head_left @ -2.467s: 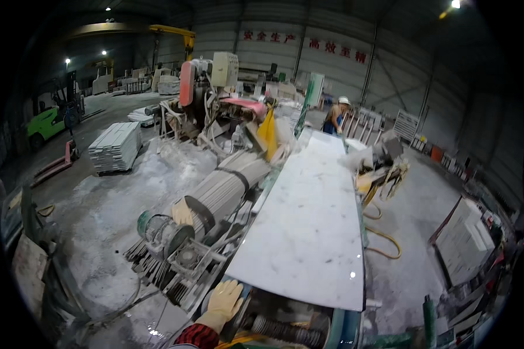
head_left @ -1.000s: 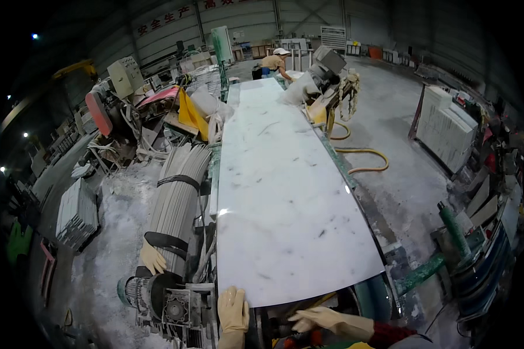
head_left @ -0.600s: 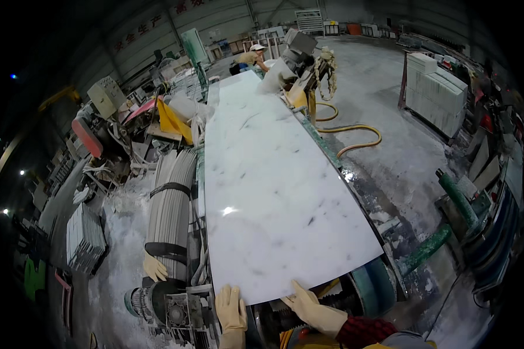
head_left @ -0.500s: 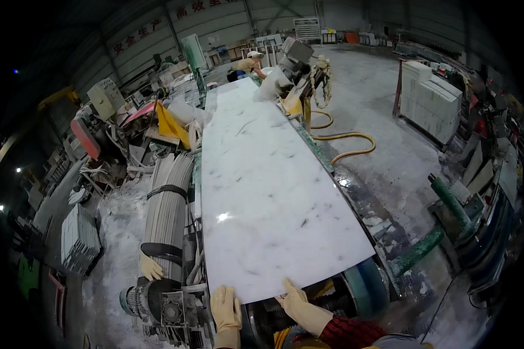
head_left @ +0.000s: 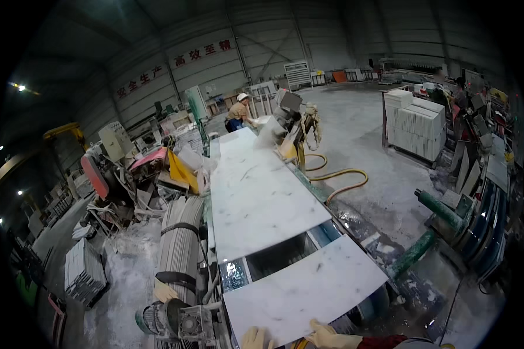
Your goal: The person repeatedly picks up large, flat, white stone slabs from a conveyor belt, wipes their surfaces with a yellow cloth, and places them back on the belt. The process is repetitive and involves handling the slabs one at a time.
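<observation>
White marble-like panel [head_left: 305, 291] seems mid-separation from its slab [head_left: 265, 192]; left hand [head_left: 255, 338] and right hand [head_left: 329, 336] touch its edge, grip closure unclear; pulling needs level support.

Machine bed [head_left: 234, 274] (conveyor, seemingly) — two white slabs [head_left: 305, 291].

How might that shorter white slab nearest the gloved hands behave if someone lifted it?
Probably stiff: the shorter white slab lies flat with no obvious sag. Likely heavy for its size, since its grey-flecked face looks like stone. Possibly slippery too: that face looks smooth, and the blue surface beyond it glistens as if wet.
</observation>
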Tool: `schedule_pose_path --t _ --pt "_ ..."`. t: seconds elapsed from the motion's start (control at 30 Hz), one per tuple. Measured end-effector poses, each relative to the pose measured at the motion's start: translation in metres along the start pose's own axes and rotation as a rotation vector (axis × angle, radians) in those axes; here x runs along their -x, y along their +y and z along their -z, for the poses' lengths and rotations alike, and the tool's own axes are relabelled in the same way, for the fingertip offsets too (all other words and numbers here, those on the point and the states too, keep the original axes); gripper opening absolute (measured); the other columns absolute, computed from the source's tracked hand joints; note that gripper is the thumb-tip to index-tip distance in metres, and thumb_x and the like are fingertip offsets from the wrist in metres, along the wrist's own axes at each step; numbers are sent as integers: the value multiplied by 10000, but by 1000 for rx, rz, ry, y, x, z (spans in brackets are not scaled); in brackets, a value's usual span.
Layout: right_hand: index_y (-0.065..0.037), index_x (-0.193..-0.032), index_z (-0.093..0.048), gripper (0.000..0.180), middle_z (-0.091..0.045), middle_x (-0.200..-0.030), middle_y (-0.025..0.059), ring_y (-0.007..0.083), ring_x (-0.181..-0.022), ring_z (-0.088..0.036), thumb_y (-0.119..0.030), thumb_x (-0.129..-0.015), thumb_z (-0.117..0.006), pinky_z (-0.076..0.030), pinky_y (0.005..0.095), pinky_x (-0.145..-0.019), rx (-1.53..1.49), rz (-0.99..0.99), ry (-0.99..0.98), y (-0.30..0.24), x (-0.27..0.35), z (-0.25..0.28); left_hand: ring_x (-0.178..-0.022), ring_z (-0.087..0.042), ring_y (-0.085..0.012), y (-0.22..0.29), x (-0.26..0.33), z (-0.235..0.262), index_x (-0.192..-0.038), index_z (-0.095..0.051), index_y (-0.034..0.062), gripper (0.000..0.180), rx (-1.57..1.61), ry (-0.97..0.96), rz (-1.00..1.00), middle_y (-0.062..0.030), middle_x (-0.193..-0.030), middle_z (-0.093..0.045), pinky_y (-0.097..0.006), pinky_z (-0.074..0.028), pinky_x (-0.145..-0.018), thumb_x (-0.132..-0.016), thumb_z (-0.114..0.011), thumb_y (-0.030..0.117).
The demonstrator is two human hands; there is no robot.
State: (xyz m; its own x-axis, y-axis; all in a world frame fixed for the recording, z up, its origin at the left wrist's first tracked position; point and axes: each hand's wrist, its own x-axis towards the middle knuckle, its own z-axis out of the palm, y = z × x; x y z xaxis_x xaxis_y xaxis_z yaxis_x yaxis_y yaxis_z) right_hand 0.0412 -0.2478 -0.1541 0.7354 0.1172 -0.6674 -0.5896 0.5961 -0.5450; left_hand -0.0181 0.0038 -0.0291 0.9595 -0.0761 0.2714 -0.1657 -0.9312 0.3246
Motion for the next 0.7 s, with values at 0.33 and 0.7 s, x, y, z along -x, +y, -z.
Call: schedule_pose_path --t 0.33,0.7 --pt "-123 -1489 -616 369 -706 -1364 123 321 -1220 -694 -284 -1159 -657 -595 518 -992 -159 4 -128 0 89 42 -1347 -590 -469 -2 -171 -7 -1452 -636 64 664 17 -134 -412 -254 -1457 -633 -576 -475 -1109 -963 -786 487" --pt "89 -1434 -620 521 -688 -1349 199 383 -1294 -697 -281 -1100 -775 -661 494 -1042 -23 -166 30 -34 121 24 -1277 -721 -364 -7 -273 -12 -1550 -605 -29 794 53 -799 62 -238 -1367 -737 -475 -588 -1041 -987 -752 511"
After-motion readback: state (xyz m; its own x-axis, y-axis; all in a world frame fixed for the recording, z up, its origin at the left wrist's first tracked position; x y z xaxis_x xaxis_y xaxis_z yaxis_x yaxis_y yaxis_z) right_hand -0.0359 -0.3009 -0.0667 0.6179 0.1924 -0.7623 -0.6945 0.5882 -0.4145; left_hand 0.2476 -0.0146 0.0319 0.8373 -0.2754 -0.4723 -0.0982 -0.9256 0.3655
